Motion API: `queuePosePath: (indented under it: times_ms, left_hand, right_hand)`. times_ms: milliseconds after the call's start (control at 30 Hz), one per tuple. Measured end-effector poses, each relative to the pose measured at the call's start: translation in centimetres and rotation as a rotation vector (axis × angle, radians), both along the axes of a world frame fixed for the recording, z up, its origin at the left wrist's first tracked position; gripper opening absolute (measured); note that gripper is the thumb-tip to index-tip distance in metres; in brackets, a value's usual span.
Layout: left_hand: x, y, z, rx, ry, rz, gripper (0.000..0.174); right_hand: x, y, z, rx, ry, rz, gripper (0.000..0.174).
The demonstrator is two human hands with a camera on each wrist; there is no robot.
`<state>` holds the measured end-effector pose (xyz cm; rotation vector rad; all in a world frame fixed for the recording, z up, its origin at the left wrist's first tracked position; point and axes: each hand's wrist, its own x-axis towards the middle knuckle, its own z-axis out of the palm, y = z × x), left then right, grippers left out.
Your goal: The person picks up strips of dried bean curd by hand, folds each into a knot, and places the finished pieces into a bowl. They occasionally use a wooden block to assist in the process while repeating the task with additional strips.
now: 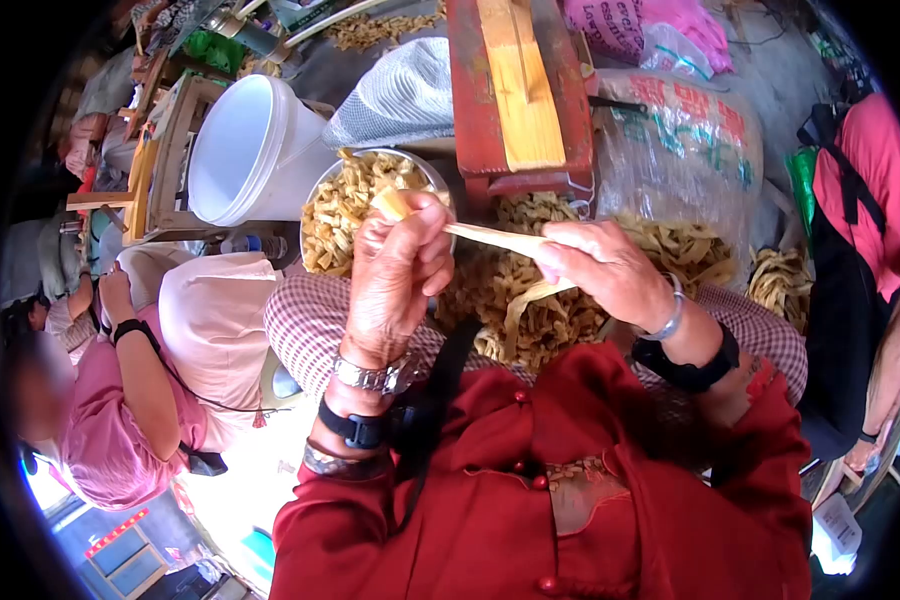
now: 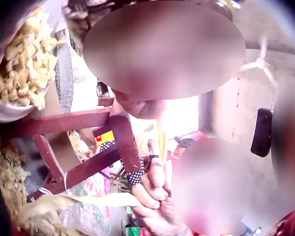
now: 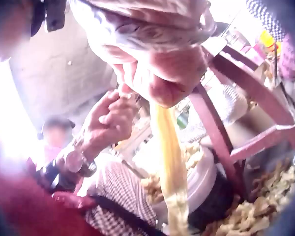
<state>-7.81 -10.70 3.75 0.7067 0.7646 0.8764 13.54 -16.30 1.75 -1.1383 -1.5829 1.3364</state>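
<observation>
In this cluttered room, near a white bucket [image 1: 232, 150], I see a pale strip [image 1: 495, 239] stretched above a heap of yellowish pieces [image 1: 570, 325], pinched by 2 grips, the left hand [image 1: 398, 265] and right hand [image 1: 610, 275].

My eye's on the white bucket [image 1: 272, 150]: just right of it, here's a grey-white sack [image 1: 400, 95]; farther right, a red bench [image 1: 473, 105], then a clear plastic bag [image 1: 680, 150]. Above the bucket I spot something green [image 1: 212, 48]; below, a person in pink [image 1: 120, 430].
</observation>
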Motion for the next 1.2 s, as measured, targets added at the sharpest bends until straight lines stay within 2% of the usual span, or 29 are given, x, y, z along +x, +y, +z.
queuePosePath:
  times_ms: [100,200,233,433,567,633,700,733,833,900,933,967,1033,1100,1167,1200]
  left_hand:
    - [0.7,1.4,1.9,0.044,0.018,0.028,0.007]
    - [2.5,3.4,3.2,0.090,0.036,-0.037,0.008]
    - [3.4,4.2,3.7,0.199,0.105,-0.052,0.015]
    - [7.5,8.5,5.4,0.390,0.223,-0.026,0.012]
    - [8.5,11.2,1.5,0.623,0.504,0.020,0.018]
    - [7.7,11.5,0.9,0.807,0.764,0.147,0.021]
    - [5.2,10.2,2.4,0.530,0.766,-0.048,0.026]
    - [4.0,9.2,3.2,0.519,0.818,-0.151,0.031]
    - [1.1,6.0,2.2,0.465,0.806,-0.154,0.034]
    - [-0.5,4.2,0.7,0.366,0.883,-0.070,0.034]
    - [-1.2,3.4,-0.8,0.299,0.870,-0.021,0.038]
    - [-2.6,2.8,-2.9,0.377,0.890,-0.035,0.041]
    - [-3.1,0.5,-4.5,0.182,0.789,-0.083,0.042]
    - [-2.1,-2.0,-4.9,-0.102,0.617,-0.143,0.042]
    - [-1.8,-3.5,-6.5,-0.301,0.594,-0.333,0.042]
    - [-1.4,-4.1,-6.6,-0.421,0.423,-0.349,0.040]
  right_hand:
    - [1.3,0.9,2.3,0.071,-0.117,-0.017,0.034]
    - [3.2,2.6,4.0,0.142,-0.214,-0.122,0.033]
    - [3.8,3.3,4.5,0.208,-0.287,-0.171,0.031]
    - [6.1,7.0,6.1,0.460,-0.637,-0.452,0.027]
    - [6.0,8.6,2.6,0.380,-0.783,-0.460,0.021]
    - [6.2,7.7,1.3,0.381,-0.793,-0.423,0.019]
    - [6.1,6.8,0.9,0.337,-0.498,-0.401,0.020]
    - [5.9,6.1,0.8,0.309,-0.353,-0.386,0.020]
    - [3.4,3.5,3.6,0.226,-0.330,-0.357,0.022]
    - [1.3,2.0,4.3,0.219,-0.385,-0.216,0.022]
    - [-0.2,1.4,3.6,0.364,-0.330,-0.186,0.023]
    - [-1.4,0.7,3.5,0.380,-0.388,-0.097,0.023]
    - [-3.8,-0.9,2.4,0.331,-0.311,0.037,0.021]
    - [-5.9,-2.5,0.4,0.353,-0.200,0.067,0.019]
    - [-7.1,-3.7,-0.6,0.414,-0.185,0.120,0.015]
    - [-7.4,-4.0,-0.6,0.474,-0.149,0.137,0.016]
